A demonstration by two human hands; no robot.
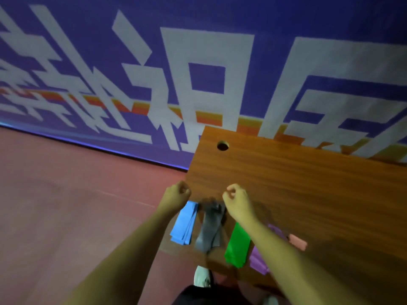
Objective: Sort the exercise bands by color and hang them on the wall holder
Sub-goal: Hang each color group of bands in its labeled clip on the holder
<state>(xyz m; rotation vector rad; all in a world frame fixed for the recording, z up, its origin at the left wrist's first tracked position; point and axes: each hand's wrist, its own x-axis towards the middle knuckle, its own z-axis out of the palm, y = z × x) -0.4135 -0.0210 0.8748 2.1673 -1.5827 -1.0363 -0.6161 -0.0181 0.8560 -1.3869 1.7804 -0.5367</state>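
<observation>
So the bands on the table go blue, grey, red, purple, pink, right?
Nearly. The third one is a green band, not red. The head view shows them on the wooden table: blue band, grey band, green, purple band, pink band.

Looks like a gym or sports hall, folks. A reddish, matte floor (66, 194) sweeps out to the left and meets a purple wall (275, 16) painted with huge white block characters (207, 47). An orange-and-yellow stripe (209, 117) cuts across them: big, bold venue graphics. Against that wall is a wood-grain tabletop (319, 190) with a round hole (222, 145), and flat exercise bands (237, 245) in blue, grey, green, purple and pink lie near its front edge. A white sneaker (201, 276) is planted on the floor below.
</observation>
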